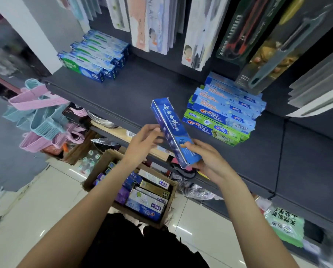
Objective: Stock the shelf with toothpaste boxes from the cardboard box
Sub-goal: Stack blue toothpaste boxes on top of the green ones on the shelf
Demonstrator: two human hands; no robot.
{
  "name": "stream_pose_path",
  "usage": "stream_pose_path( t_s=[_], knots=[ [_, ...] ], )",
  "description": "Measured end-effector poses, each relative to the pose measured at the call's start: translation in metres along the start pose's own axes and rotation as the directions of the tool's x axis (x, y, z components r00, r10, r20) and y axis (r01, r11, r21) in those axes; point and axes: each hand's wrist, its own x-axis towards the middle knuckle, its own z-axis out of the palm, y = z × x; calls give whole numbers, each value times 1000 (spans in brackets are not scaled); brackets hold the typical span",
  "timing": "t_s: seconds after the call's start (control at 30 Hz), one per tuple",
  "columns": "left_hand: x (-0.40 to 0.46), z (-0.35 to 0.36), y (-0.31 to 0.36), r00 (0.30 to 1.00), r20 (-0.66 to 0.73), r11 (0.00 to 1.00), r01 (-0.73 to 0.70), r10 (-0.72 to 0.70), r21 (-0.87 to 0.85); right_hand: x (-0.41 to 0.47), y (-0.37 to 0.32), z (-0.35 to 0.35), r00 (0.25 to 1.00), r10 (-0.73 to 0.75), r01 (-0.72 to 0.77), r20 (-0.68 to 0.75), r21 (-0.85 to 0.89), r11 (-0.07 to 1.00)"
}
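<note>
- Hangers (40,115), pink and pale blue plastic with ribbed bars, hang in a bunch at 9 o'clock, beside the shelf's left end.
- Left stack (93,55): long glossy blue-and-green cartons lie in a stepped row at 11 o'clock on the shelf (134,97), a flat dark matte board with a rounded front lip.
- Carton (130,188), brown corrugated cardboard with frayed flaps, sits on the shiny pale floor tiles at 6 o'clock, under the shelf edge, packed with flat toothpaste boxes in blue, purple, gold and white.
- Left hand (144,141) pinches the box (173,132) at its middle, thumb and fingertips curled on its long edge.
- The box, a slim blue glossy carton with white script, tilts in the air over the shelf's front edge at centre, upper end toward 12 o'clock.
- Right hand (206,159) cups its lower end, thumb on the face and fingers curled beneath.
- Right stack (225,115), pale blue cartons on green ones, lies at 2 o'clock, near the box.
- Carded packs (196,31) hang above, overlapping the stack's rear.
</note>
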Motion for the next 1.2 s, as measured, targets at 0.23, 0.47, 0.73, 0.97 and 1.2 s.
stream_pose_path(
  t_s=[0.23,0.47,0.73,0.97,1.2],
  knots=[
    [80,-114,-44,944,-42,564,-159,327,810,93,-55,62,936,-345,197,-74,-700,686],
    [133,-170,-68,929,203,211,-275,310,938,219,-74,87,736,-674,-35,-66,-998,59],
    [174,-201,-71,730,391,78,-516,560,853,284,-72,110,628,-761,-288,-165,-957,-29],
    [179,-204,-77,641,398,97,-595,656,798,304,-58,119,743,-568,-264,-355,-934,239],
    [166,-205,-85,657,240,259,-567,715,782,241,-15,172,629,-748,32,-211,-955,296]
  ],
)
